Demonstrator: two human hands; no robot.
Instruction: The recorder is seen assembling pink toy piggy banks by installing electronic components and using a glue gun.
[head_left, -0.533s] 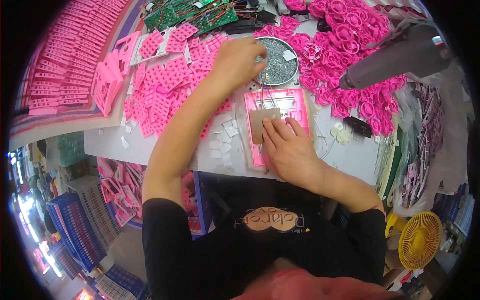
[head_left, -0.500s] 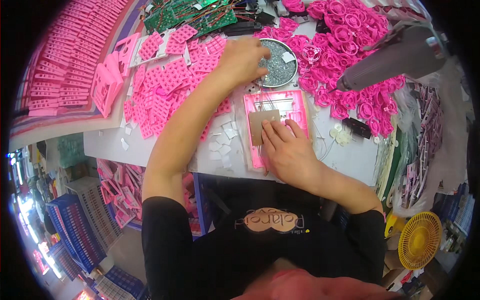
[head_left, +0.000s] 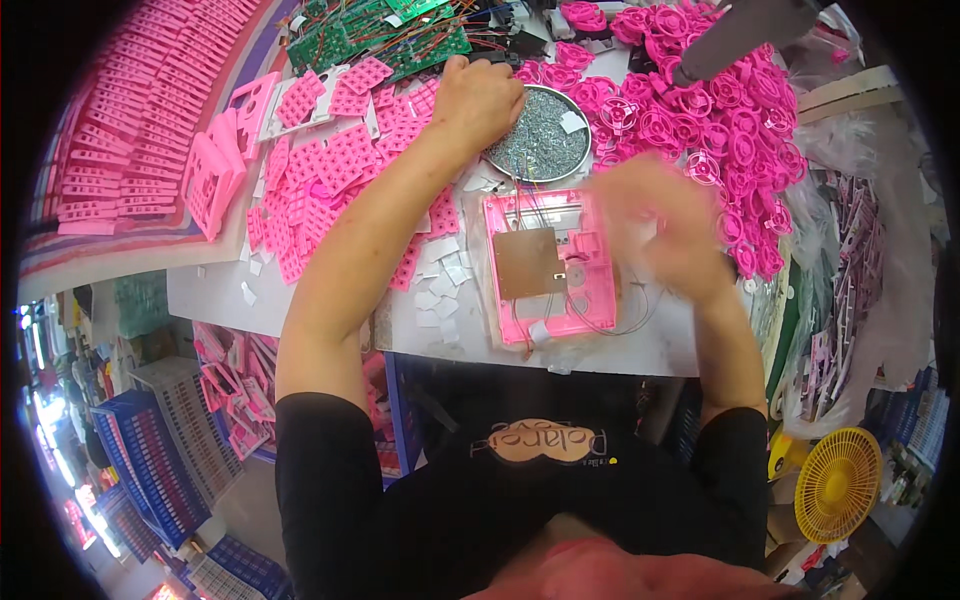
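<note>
At the left rim of a round dish of small metal screws (head_left: pixel 545 140) is my left hand (head_left: pixel 480 100), its fingers curled together; what they hold, if anything, is hidden. My right hand (head_left: pixel 665 225), smeared by motion, hovers right of an open pink plastic housing (head_left: pixel 597 262), and its fingers cannot be made out. A flat brownish board (head_left: pixel 528 263) lies inside the housing, over its left part. Thin wires run from the housing toward the dish and out over its right side. The housing rests on a clear plastic sheet.
Pink button pads (head_left: pixel 340 155) are heaped on the left, pink ring-shaped parts (head_left: pixel 690 120) at the back right. A grey power screwdriver (head_left: pixel 745 40) hangs above those rings. Green circuit boards (head_left: pixel 370 40) with wires lie at the back; white paper pieces (head_left: pixel 440 280) lie left of the housing.
My right hand has let go of the board and moved right and up. My left hand has shifted from over the screws to the dish's left rim. The screwdriver has swung up and away.
</note>
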